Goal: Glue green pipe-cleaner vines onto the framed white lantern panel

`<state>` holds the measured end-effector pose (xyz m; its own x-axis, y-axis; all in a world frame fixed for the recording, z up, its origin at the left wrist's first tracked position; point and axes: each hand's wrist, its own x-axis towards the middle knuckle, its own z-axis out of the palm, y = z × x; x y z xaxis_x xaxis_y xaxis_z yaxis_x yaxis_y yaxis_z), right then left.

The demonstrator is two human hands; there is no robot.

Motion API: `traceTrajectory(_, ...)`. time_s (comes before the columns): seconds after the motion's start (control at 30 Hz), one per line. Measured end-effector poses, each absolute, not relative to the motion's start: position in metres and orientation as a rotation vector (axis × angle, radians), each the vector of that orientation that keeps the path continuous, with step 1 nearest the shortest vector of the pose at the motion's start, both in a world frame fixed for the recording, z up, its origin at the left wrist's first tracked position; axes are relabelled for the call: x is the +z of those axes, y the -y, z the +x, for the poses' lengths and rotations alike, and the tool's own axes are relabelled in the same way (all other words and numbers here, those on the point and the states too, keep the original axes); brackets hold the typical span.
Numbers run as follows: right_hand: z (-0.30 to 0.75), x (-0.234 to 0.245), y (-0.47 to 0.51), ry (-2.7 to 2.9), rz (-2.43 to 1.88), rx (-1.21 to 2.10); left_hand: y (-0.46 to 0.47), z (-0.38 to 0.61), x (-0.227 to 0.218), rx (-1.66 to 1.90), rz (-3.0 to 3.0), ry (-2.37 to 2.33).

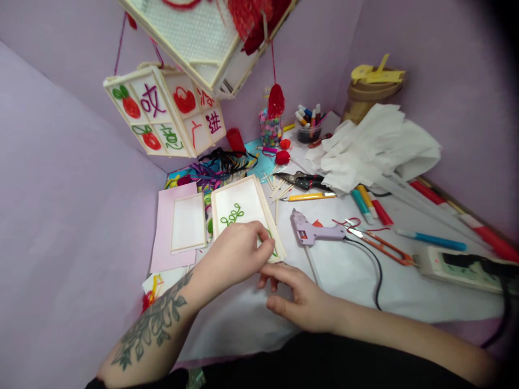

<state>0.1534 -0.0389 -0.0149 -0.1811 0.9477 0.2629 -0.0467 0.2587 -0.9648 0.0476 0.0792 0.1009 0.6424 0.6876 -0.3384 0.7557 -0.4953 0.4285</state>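
Mid-frame, your left hand (243, 248), its hold unclear, and loosely spread right hand (298, 296) met at the cream-edged white rectangular panel (243, 195)'s lower edge, white table covering (344, 275) stretching rightward.

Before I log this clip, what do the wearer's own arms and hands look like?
The left hand and right hand are bare, with no gloves visible. A dark, leafy tattoo marks the left forearm; none shows on the right. Black clothing shows at the bottom edge.
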Motion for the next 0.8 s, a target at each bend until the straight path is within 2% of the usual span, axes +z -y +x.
traceTrajectory(0.63,0.154,-0.015,0.04,1.434,-0.928,1.166,-0.081,0.051,0.108,-0.274,2.529,-1.06)
traceTrajectory(0.8,0.156,-0.015,0.041,1.45,-0.926,1.141,-0.068,0.012,0.127,0.012,2.153,-1.046)
